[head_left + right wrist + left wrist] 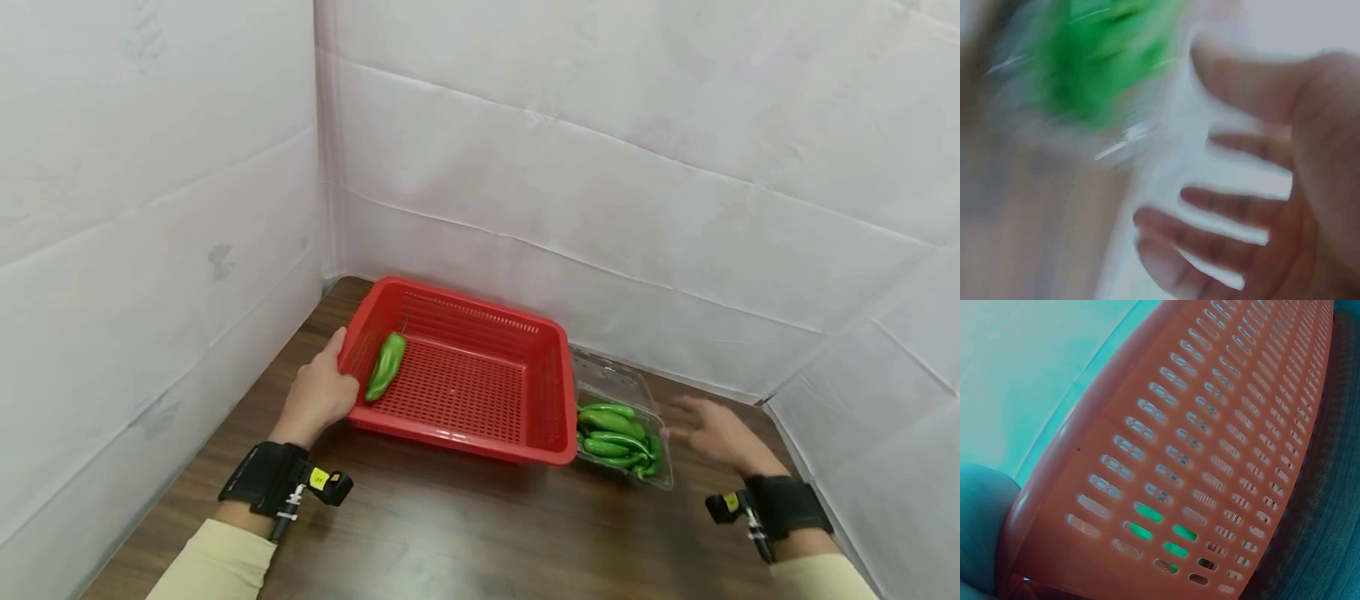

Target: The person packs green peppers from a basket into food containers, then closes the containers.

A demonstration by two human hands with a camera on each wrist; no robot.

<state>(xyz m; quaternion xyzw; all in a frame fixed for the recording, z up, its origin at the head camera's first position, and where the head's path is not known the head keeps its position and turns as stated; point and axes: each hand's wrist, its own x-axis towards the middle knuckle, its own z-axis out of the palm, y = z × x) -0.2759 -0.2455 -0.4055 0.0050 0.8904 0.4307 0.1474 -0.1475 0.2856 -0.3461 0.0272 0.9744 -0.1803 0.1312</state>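
My left hand (318, 396) holds the left rim of a red plastic basket (468, 310) near its front corner. A single green pepper (387, 367) lies inside, along the basket's left side. In the left wrist view, the slotted basket wall (1210, 437) fills most of the picture, with bits of green showing through the slots. My right hand (712, 433) hovers, blurred, just right of a clear plastic box (663, 482) with several green peppers (611, 425) in it. The right wrist view shows that hand (1272, 181) with fingers spread and nothing held.
The clear box's lid (611, 377) is folded back toward the wall. White sheeting (562, 167) encloses the back and both sides of the brown wooden table (450, 533). The basket's right side overlaps the box in the head view.
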